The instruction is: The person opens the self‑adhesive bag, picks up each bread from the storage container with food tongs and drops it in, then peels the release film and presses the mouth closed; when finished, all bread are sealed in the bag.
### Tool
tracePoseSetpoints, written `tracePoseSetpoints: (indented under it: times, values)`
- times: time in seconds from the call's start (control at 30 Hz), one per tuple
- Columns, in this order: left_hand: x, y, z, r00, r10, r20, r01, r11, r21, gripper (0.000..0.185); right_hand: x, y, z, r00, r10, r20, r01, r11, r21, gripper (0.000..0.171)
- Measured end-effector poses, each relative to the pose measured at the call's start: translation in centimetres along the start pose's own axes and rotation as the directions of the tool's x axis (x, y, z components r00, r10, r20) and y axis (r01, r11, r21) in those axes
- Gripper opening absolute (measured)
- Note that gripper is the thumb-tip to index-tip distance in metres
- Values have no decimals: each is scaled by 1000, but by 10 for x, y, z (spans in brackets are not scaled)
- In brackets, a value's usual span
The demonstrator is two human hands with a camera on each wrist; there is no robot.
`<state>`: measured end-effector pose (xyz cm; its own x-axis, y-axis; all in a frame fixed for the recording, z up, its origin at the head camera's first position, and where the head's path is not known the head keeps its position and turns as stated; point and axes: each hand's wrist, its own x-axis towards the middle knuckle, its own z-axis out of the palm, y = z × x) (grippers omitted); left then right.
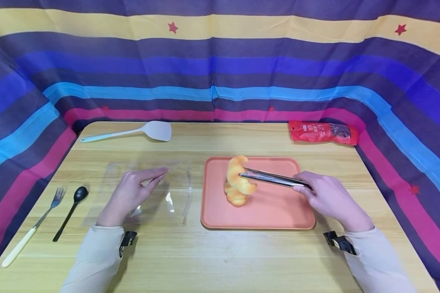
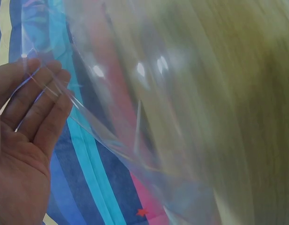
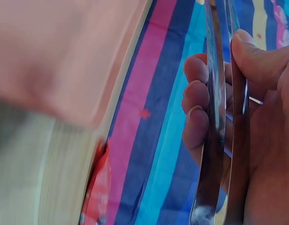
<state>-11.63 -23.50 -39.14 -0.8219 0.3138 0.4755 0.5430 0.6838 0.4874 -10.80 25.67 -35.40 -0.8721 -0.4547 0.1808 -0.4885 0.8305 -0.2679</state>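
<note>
Gripping metal tongs (image 1: 275,178), the right hand (image 1: 330,199) pinches a croissant (image 1: 237,175) and holds it lifted above the orange tray (image 1: 264,211), over a second croissant (image 1: 235,197) lying there. Left hand (image 1: 132,195), fingers straight and relaxed, rests on a clear plastic bag (image 1: 168,191) on the wooden table (image 1: 212,260), just left of the tray.

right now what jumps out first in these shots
A golden croissant hangs over the orange tray at the table's centre, pinched in metal tongs that the right hand grips; a second pastry lies on the tray below. The left hand rests on a clear plastic bag beside the tray.
</note>
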Motion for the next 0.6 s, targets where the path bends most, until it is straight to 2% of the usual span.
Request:
tracePoseSetpoints:
  times: [0.6]
  values:
    - [1, 2, 2, 999, -24, 25, 24, 1000, -16, 28, 43, -35, 33, 987, -158, 28, 155, 986, 68, 17]
